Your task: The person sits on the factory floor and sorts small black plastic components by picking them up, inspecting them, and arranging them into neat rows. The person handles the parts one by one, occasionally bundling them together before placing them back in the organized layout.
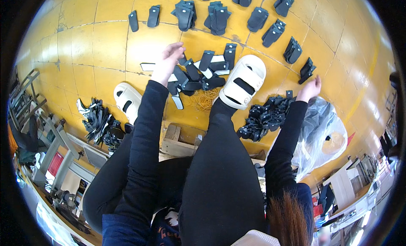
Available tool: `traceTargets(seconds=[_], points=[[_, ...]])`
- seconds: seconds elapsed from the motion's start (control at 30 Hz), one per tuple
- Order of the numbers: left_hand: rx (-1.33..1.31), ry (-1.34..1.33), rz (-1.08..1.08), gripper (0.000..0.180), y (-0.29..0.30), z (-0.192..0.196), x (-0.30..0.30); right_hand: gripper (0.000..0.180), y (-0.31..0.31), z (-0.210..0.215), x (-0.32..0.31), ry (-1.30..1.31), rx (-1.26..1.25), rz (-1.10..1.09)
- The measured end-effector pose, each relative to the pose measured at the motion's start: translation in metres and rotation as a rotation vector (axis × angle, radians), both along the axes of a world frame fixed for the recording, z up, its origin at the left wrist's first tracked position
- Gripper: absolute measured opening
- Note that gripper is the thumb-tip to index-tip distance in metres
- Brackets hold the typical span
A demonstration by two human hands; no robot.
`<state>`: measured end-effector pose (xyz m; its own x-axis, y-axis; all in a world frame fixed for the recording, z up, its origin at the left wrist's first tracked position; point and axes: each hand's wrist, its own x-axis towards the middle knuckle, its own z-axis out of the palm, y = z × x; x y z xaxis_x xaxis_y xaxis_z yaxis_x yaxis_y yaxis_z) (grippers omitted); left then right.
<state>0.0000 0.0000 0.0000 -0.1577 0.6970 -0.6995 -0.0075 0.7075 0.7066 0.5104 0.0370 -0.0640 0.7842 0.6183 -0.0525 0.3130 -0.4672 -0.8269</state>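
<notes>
My left hand (168, 63) is raised over a loose heap of flat black pieces (192, 70), its fingers stretched to the right and slightly apart, with nothing seen in them. Several pieces in the heap show white backs or small pale labels. Far to the right, my right hand (310, 89) reaches close to a small black stack (307, 70) at the end of a curved row. One finger is extended; the others are partly hidden, and I see nothing held. Whether that hand touches the stack I cannot tell.
Labelled black stacks (218, 19) curve across the yellow tiled floor (97, 47). Yellow bands (205, 101) lie by my right sandal (244, 81). A dark bundle pile (266, 114) sits beside a clear plastic bag (319, 136); another pile (101, 123) is at left. A wooden box (177, 144) stands between my legs.
</notes>
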Motion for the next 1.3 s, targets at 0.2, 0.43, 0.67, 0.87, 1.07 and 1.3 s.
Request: traceTargets(seconds=[0.2,0.43,0.67,0.87,1.07,1.3], points=[[0.128,0.376,-0.358,0.028,-0.019,-0.003,0.009,0.019,0.011,0.048,-0.094,0.082,0.183,0.258],[0.060,0.349,-0.318,0.033,-0.031,-0.007,0.053,0.023,0.003,0.072,-0.217,0.014,-0.130,1.050],[0.190,0.506,-0.315,0.045,-0.033,-0.005,0.083,0.045,-0.003,0.077,-0.272,-0.529,-0.382,1.413],[0.052,0.230,-0.242,0.037,-0.016,-0.010,0.066,0.041,-0.008,0.078,-0.279,-0.516,-0.252,1.359],[0.082,0.131,0.036,0.029,-0.009,-0.011,0.021,0.020,-0.037,0.081,-0.286,-0.561,-0.278,1.710],[-0.025,0.090,0.066,0.030,-0.011,0.005,0.000,0.029,-0.042,0.078,-0.291,-0.516,-0.217,1.828]])
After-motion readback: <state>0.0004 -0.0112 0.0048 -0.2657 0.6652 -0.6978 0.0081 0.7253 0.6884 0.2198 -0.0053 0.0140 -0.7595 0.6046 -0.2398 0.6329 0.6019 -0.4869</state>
